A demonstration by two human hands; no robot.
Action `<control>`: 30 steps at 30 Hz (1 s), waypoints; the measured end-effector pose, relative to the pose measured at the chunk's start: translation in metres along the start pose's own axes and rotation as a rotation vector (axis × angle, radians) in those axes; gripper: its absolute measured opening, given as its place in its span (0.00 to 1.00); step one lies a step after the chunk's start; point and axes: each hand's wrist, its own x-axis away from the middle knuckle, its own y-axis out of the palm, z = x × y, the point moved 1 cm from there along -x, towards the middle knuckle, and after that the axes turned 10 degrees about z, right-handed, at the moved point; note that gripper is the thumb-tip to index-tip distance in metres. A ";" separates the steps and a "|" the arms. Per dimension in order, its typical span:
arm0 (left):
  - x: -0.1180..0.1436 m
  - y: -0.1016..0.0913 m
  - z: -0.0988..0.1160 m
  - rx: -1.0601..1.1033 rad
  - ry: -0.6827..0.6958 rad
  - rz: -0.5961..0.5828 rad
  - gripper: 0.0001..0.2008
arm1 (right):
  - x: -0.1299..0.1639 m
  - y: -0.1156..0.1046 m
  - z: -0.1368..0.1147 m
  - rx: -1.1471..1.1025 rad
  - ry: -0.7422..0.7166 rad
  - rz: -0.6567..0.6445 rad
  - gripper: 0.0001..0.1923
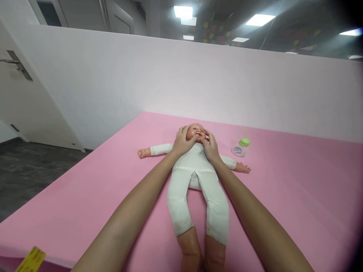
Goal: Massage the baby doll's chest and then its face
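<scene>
Gently, two hands work on a doll's face.

Spread wide under everything, the pink mat (297,196) carries the doll (195,173), which lies on its back at the middle, arms out, legs toward the camera. Both forearms stretch straight forward along its body. The left hand (184,141) cups one side of the doll's head (197,133), fingers curved loosely around it; the right hand (210,146) rests on the other cheek, fingers partly open, thumb at the face. It looks like a face-rubbing step, calling for light, even pressure. A small bottle (241,147) with a green cap stands just beside the doll's arm.
</scene>
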 end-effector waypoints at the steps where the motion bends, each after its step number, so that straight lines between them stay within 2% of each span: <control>1: 0.000 0.000 0.000 -0.001 0.000 0.000 0.26 | 0.000 0.000 0.000 0.003 -0.002 0.002 0.27; 4: -0.001 0.000 -0.001 0.002 0.000 0.004 0.25 | 0.000 0.000 0.001 0.007 -0.009 -0.003 0.27; 9: -0.001 0.000 -0.001 0.006 0.011 0.007 0.30 | 0.000 0.000 -0.001 -0.008 -0.012 -0.006 0.28; 14: -0.001 0.000 0.000 0.008 0.003 0.000 0.25 | 0.001 0.000 -0.002 0.001 -0.008 -0.005 0.27; 19: -0.001 -0.001 0.001 0.011 -0.010 -0.002 0.26 | 0.001 -0.001 -0.003 0.008 -0.009 -0.014 0.27; 30: -0.001 0.001 -0.003 0.016 -0.016 0.010 0.23 | -0.001 0.001 0.003 -0.005 -0.001 -0.002 0.27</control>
